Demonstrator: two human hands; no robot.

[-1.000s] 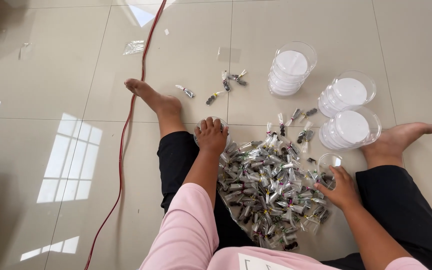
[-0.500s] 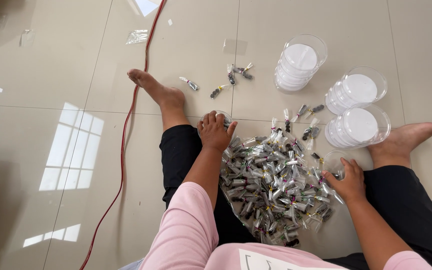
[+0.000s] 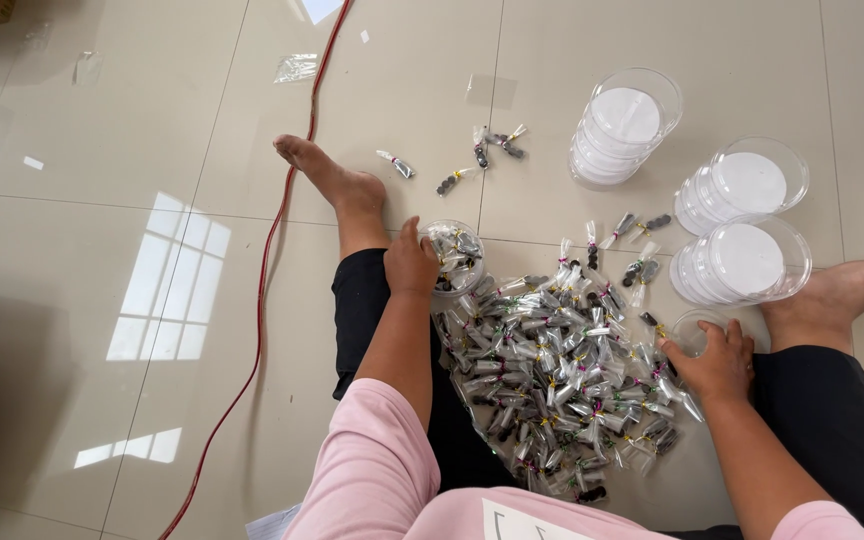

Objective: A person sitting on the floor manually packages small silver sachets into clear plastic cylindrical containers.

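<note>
Left hand (image 3: 411, 262) now gripping filled clear cup (image 3: 455, 255); right hand (image 3: 717, 358) still clasping empty cup (image 3: 690, 331).

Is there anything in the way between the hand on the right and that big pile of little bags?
No, nothing visible stands between them. The right hand rests at the right edge of the pile of small bags, its fingers on a small clear cup, with bags lying right beside it on the tiled floor.

Likely a home used for piecework: a barefoot person sits on a glossy tiled floor (image 3: 102, 200) sorting packets (image 3: 552, 380) beside stacked tubs (image 3: 622, 125).
</note>
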